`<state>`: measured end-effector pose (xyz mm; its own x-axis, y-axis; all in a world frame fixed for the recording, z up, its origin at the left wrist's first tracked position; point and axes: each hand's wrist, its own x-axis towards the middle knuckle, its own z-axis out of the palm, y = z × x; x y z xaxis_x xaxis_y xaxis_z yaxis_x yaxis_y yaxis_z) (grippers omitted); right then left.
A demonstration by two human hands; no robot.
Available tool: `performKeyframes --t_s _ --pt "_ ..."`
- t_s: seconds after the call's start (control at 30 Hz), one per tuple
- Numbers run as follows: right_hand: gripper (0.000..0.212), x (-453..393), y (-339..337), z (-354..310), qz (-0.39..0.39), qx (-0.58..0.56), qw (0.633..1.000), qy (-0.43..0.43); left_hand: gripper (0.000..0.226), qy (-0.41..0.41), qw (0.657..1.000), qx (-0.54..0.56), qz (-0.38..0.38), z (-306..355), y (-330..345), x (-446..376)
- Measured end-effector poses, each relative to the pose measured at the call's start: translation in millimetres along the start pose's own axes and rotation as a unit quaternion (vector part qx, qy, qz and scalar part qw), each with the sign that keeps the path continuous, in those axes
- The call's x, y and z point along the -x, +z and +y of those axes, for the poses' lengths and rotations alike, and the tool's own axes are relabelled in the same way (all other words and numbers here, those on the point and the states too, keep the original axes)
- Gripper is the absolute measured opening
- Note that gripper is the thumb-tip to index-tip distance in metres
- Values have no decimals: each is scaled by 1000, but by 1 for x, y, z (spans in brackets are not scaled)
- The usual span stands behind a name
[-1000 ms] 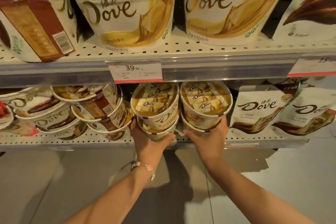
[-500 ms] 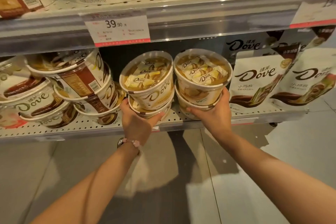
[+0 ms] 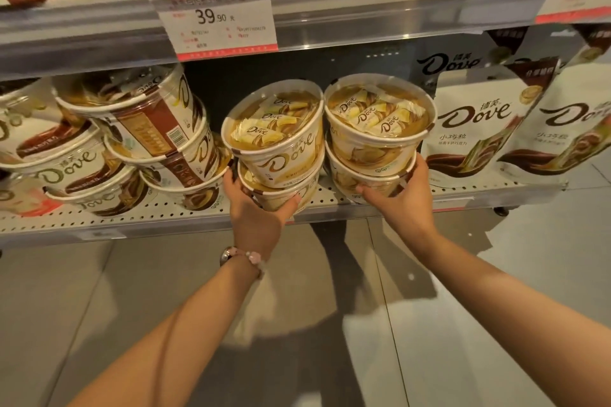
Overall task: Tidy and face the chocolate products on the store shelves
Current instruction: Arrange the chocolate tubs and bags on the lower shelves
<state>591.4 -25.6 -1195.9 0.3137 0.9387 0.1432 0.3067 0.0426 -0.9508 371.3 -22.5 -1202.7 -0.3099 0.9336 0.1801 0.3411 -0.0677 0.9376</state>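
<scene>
Two stacks of white-and-gold Dove tubs stand side by side at the front of the lower shelf (image 3: 165, 213), each two tubs high, and each is held from below and in front by one hand.

The left hand (image 3: 254, 211) is closed around the bottom tub of the left stack (image 3: 274, 149), thumb on the left wall and fingers wrapped under the front. The right hand (image 3: 401, 195) is closed on the bottom tub of the right stack (image 3: 377, 142), fingers across its front and thumb up the right side. Each stack lies directly ahead of and above its own hand, so neither arm needs to cross.

Both stacks tilt toward the camera, their clear lids showing the wrapped pieces inside. Judged from this, the coming move turns on the vertical axis of each stack: it needs to go back to upright and seat flat on the perforated shelf, logo forward. The left top tub shows its Dove logo roughly frontward; the right top tub's logo is not readable from here.

To the left, the brown-banded tubs (image 3: 145, 132) lie piled and leaning, one showing its barcode, so not yet faced. To the right, the Dove pouches (image 3: 479, 122) stand just beside the right stack. A price tag (image 3: 218, 26) hangs on the upper shelf edge.

Risk: the top tubs could slide off while tilted
</scene>
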Motion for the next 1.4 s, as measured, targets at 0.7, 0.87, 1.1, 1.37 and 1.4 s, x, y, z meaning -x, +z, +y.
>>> performKeyframes --t_s 0.7,0.87,1.1,1.37,1.4 --pt "87 -6 5 9 46 40 997 42 98 -45 999 27 -4 -8 9 -10" --pt "84 -9 -7 9 2 30 998 46 95 -41 998 48 -29 -12 6 -16" --pt "114 4 15 11 57 17 998 34 125 -86 993 64 39 -7 25 -6" --pt "116 -3 27 3 122 57 988 75 107 -96 992 10 81 1 32 -1" --pt "114 -3 25 5 116 58 989 72 105 -81 994 -9 78 -2 30 -1"
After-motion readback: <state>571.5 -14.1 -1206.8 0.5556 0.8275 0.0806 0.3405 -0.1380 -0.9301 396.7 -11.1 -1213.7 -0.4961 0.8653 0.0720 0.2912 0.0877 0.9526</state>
